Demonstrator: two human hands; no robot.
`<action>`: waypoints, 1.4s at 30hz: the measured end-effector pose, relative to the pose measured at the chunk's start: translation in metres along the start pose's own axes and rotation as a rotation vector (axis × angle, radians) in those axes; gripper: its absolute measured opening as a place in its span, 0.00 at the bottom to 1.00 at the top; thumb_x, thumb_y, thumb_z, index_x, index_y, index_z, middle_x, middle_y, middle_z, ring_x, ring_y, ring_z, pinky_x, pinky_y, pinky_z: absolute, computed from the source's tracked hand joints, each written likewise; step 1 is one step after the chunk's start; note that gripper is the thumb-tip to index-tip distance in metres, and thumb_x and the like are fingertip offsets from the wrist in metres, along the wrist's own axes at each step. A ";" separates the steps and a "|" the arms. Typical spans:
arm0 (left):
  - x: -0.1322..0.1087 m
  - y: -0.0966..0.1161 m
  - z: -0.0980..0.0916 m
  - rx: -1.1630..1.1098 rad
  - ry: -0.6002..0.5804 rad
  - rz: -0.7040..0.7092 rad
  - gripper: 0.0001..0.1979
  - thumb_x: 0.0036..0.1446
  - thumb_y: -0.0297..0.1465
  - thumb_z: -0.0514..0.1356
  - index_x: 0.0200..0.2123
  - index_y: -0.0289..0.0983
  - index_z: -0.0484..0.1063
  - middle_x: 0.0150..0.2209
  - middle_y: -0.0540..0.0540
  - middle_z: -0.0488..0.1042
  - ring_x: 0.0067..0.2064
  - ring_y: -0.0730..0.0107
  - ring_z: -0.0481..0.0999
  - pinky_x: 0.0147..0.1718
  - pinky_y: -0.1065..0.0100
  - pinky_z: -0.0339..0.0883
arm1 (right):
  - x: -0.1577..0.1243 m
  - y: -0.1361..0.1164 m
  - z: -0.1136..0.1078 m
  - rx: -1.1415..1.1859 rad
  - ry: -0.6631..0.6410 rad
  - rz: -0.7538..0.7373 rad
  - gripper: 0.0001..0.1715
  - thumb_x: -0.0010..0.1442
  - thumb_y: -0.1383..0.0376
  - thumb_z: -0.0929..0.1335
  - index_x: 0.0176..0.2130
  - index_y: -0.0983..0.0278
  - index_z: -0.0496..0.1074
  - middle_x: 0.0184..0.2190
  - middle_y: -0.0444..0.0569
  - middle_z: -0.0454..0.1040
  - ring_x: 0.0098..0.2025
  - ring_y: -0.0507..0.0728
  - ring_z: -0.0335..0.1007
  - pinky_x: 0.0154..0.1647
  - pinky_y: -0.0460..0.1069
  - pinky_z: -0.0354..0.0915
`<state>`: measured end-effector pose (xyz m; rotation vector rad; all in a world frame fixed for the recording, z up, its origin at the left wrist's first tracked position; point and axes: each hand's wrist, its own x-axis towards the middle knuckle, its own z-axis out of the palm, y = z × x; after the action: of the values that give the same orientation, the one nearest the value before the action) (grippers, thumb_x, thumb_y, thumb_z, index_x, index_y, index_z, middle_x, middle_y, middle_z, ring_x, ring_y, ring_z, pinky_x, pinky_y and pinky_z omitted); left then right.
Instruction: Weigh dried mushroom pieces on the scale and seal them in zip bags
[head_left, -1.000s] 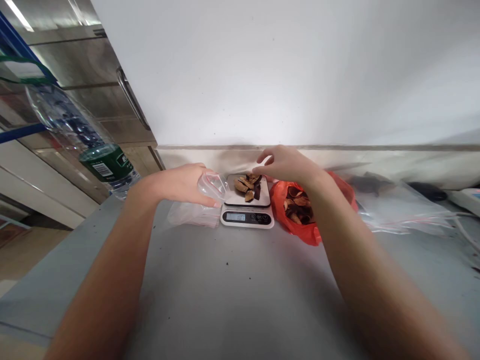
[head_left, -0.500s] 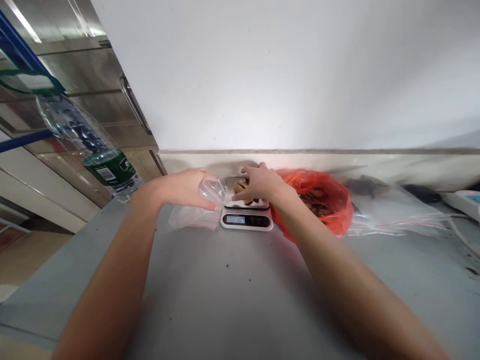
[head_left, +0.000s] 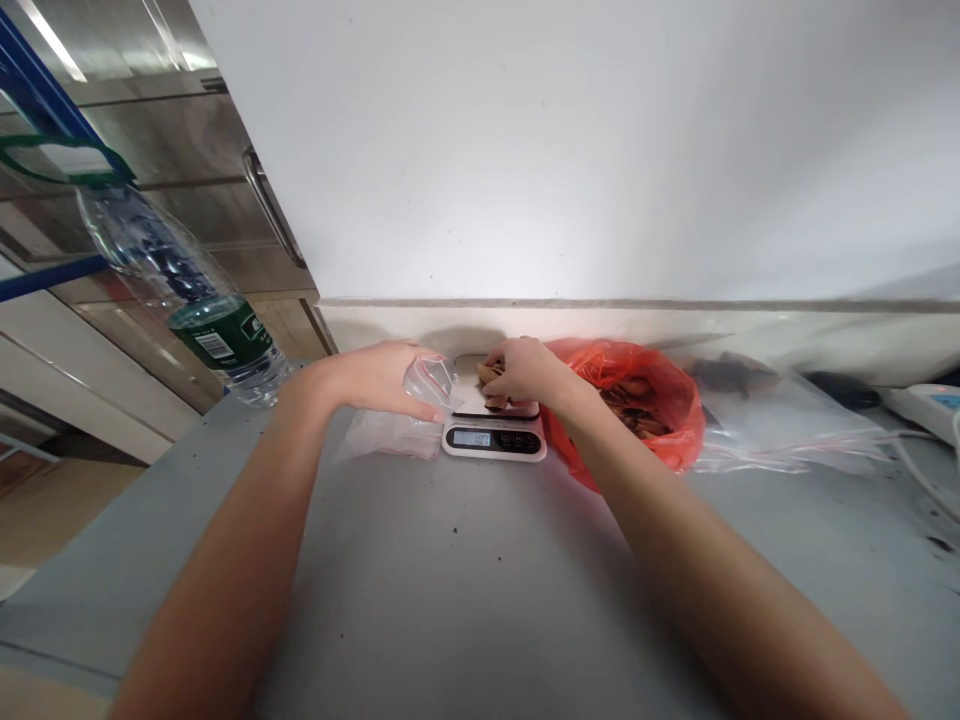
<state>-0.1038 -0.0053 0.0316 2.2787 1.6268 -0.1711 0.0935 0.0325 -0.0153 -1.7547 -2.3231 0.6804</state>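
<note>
A small white digital scale stands by the wall, its display lit. Dried brown slices lie on its pan. My right hand is over the pan, fingers closed around several of these slices. To the left, my left hand holds a clear zip bag by its mouth, thumb and fingers spread so that the mouth gapes toward the scale. More clear bags lie flat under that hand. Just right of the scale, a red plastic bag holds more dried brown pieces, partly hidden by my right forearm.
A large water bottle with a green label stands at the table's left edge. Clear plastic bags lie right of the red bag. A black object and a white device with a cable are at the far right. The white wall rises behind.
My right hand's fingers have closed from a spread pose and gathered the slices together on the pan. My left hand and the zip bag have hardly moved.
</note>
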 end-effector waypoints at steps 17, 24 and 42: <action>0.015 -0.001 0.012 -0.071 0.037 0.062 0.37 0.54 0.53 0.64 0.62 0.40 0.72 0.64 0.38 0.75 0.61 0.43 0.77 0.52 0.58 0.73 | -0.008 0.013 -0.019 0.231 0.068 -0.242 0.12 0.54 0.74 0.74 0.39 0.64 0.82 0.44 0.52 0.83 0.44 0.59 0.77 0.43 0.51 0.71; 0.016 -0.001 0.016 -0.222 0.110 0.111 0.39 0.54 0.58 0.65 0.63 0.43 0.71 0.63 0.41 0.76 0.60 0.46 0.77 0.48 0.62 0.72 | -0.019 0.005 -0.030 0.274 -0.051 -0.339 0.23 0.52 0.74 0.75 0.49 0.64 0.79 0.39 0.49 0.82 0.38 0.57 0.78 0.39 0.51 0.71; 0.015 0.000 0.016 -0.296 0.088 0.175 0.36 0.55 0.54 0.67 0.63 0.45 0.72 0.60 0.45 0.79 0.57 0.51 0.79 0.53 0.61 0.68 | -0.006 0.021 -0.028 0.558 -0.204 -0.479 0.15 0.46 0.65 0.79 0.36 0.61 0.76 0.34 0.47 0.83 0.39 0.59 0.80 0.40 0.54 0.71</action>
<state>-0.0974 0.0033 0.0124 2.2075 1.3768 0.2023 0.1249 0.0384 0.0015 -0.8885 -2.2340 1.2884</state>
